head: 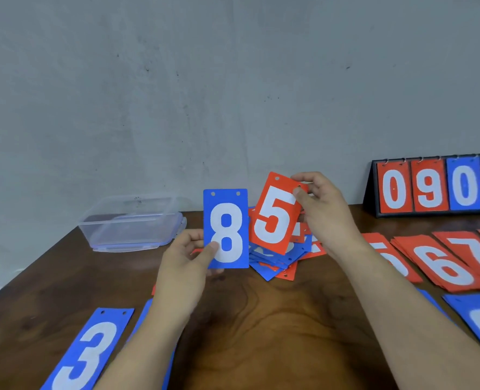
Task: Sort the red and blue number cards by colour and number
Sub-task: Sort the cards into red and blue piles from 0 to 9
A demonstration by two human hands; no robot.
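Both hands are raised over the dark wooden counter [275,319]. The left hand [188,257] has its grip pinched on the lower edge of a blue card with a white 8 [226,229]. The right hand [323,209] pinches the top corner of a red card with a white 5 [275,215], above the unsorted heap of red and blue cards [278,263]. The sorted red stacks at right overlap, so the 5 could easily land on the red 6 stack [444,266].
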